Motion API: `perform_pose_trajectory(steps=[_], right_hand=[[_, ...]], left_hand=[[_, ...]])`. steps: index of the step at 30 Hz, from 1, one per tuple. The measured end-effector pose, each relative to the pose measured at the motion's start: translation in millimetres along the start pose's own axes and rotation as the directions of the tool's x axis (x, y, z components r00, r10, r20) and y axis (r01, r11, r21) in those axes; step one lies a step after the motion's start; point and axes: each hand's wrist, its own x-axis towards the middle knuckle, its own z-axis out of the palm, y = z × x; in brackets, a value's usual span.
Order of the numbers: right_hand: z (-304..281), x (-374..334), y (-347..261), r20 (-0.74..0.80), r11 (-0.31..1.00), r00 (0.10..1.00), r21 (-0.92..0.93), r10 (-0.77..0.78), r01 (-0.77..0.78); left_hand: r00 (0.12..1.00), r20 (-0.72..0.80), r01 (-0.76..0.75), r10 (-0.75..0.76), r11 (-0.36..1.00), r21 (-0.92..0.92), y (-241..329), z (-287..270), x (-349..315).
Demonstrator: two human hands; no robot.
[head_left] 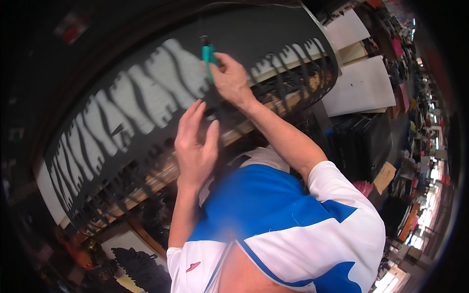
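Observation:
My right hand [232, 80] is closed around a small tool with teal handles [208, 54] and a short dark metal tip, which looks like a pair of snips. The tip points away from me, over a black sheet [234, 34] on the table. Wavy black strips with small notched edges run from this sheet toward me, and their ends hang over the near edge. Lower and to the left, my left hand [194, 144] is raised in front of that edge. Its fingers and thumb are apart, with nothing in them.
Below the strips runs the table's wooden edge [168, 177]. White sheets [359, 85] lie to the right, above a dark stack [359, 139]. A bunch of black cut pieces [137, 266] lies at the lower left. Crowded shelves and goods fill the far right.

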Motion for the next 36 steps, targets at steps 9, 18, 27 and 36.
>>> perform_pose_trajectory(steps=[9,18,27,36], right_hand=[[-237,48,12,0.325,0.855,0.94,0.455,0.101,-0.249],[-407,18,41,0.074,0.946,0.963,0.183,0.26,-0.269],[-542,76,71,0.181,0.954,0.937,-0.077,0.299,-0.29],[-701,155,125,0.533,0.88,0.702,-0.33,0.472,-0.34]], left_hand=[[0.99,0.068,-0.141,0.126,0.93,0.34,25,196,53],[0.933,0.358,0.113,-0.023,0.966,-0.234,48,258,99],[0.638,0.737,0.661,-0.223,0.651,-0.374,75,364,102],[0.783,0.489,0.608,-0.385,0.643,-0.467,92,510,124]])
